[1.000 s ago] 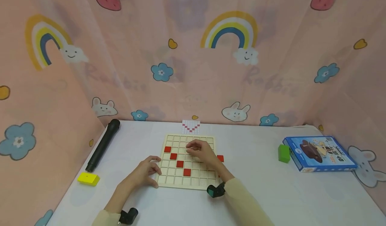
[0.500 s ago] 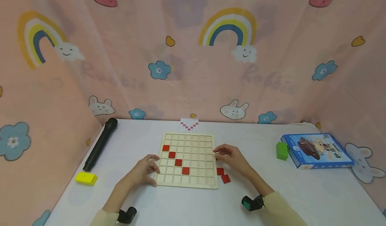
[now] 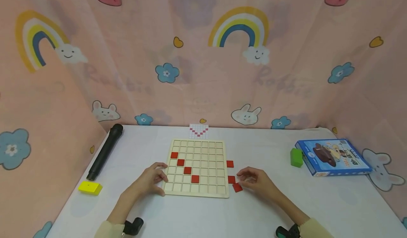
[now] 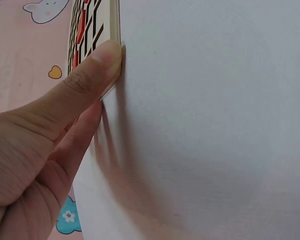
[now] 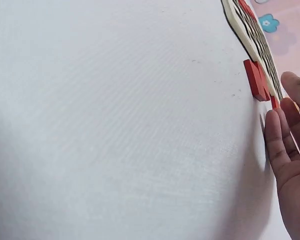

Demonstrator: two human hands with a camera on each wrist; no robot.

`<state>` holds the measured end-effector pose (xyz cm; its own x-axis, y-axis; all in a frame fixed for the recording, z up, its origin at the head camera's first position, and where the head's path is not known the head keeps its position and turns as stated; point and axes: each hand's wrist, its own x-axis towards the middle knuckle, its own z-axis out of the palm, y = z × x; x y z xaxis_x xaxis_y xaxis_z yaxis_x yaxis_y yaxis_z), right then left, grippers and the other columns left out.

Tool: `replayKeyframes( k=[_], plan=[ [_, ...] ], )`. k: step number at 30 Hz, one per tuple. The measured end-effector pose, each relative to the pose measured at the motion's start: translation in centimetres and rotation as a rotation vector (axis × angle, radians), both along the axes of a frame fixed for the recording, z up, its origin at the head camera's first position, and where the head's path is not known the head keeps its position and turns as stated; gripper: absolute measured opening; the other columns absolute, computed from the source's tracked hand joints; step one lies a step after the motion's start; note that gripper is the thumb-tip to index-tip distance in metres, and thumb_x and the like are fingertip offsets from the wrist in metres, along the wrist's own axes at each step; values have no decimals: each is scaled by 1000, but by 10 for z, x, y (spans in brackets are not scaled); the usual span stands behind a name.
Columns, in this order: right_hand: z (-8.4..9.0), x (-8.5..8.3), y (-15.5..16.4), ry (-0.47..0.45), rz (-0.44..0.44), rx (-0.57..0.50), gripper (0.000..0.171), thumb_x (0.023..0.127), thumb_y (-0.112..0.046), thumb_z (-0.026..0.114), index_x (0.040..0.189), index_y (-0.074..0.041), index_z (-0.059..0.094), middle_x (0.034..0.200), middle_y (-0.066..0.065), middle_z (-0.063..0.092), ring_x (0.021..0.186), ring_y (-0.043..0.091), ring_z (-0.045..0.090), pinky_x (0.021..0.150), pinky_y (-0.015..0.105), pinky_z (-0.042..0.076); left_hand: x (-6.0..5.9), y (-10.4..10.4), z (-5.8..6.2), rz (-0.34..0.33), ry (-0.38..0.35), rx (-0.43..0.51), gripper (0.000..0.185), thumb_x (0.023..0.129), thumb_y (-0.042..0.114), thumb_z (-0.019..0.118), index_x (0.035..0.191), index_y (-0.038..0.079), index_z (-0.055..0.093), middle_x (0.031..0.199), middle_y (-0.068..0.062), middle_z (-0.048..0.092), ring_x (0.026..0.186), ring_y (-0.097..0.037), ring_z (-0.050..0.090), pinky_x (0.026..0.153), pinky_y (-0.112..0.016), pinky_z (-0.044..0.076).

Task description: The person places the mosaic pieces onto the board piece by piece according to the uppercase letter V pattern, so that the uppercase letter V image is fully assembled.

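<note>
A wooden grid board lies on the white table with several red tiles in a diagonal line on it. My left hand rests at the board's near left corner, thumb pressed against the board's edge. My right hand lies on the table just right of the board, fingers relaxed and holding nothing. Its fingertips are close to two loose red tiles, also seen in the right wrist view as red tiles. A third loose red tile sits farther back.
A small pattern card lies behind the board. A black cylinder and a yellow block are at the left. A green block and a blue box are at the right. Pink printed cloth walls surround the table.
My right hand has come off the board, moving right and toward me, down beside the loose red tiles. My left hand has stayed at the board's corner.
</note>
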<state>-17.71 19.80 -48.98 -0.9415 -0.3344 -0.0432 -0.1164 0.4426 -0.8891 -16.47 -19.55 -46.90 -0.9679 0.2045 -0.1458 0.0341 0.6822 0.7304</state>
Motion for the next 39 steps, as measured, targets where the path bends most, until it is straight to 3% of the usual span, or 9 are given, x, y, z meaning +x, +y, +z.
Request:
replayKeyframes(
  k=[4, 13, 20, 32, 39],
  plan=[
    [-4, 4, 3, -15, 30, 15, 29, 83, -14, 75, 107, -3, 64, 100, 7, 65, 91, 22, 60, 79, 18, 56, -1, 0, 0, 19, -28, 25, 37, 53, -8, 87, 78, 9, 66, 135, -4, 47, 100, -20, 55, 79, -25, 58],
    [-8, 6, 7, -1, 86, 7, 34, 79, -14, 78, 107, -1, 64, 103, 9, 65, 87, 20, 60, 79, 20, 57, -1, -1, -1, 31, -35, 31, 38, 52, -9, 87, 78, 9, 66, 133, -3, 47, 102, -20, 48, 72, -20, 55],
    [-12, 3, 10, -1, 120, 50, 31, 80, -12, 78, 106, -3, 65, 99, 7, 65, 83, 17, 58, 72, 18, 56, 0, -1, -2, 41, -43, 33, 38, 53, -7, 87, 80, 9, 67, 133, -1, 47, 99, -18, 51, 75, -22, 57],
    [-14, 6, 11, 21, 95, 37, 30, 80, -15, 78, 105, -4, 66, 99, 6, 65, 82, 14, 57, 73, 16, 55, 1, 1, 1, 45, -47, 34, 38, 54, -7, 87, 81, 9, 66, 134, -2, 47, 99, -18, 52, 78, -24, 58],
    [-13, 9, 11, -18, 46, 3, 32, 78, -16, 80, 104, -3, 66, 94, 7, 64, 79, 16, 57, 71, 17, 56, 1, -1, 0, 7, -23, 45, 36, 54, -7, 87, 78, 7, 65, 135, -7, 48, 106, -23, 51, 77, -24, 58]
  ],
)
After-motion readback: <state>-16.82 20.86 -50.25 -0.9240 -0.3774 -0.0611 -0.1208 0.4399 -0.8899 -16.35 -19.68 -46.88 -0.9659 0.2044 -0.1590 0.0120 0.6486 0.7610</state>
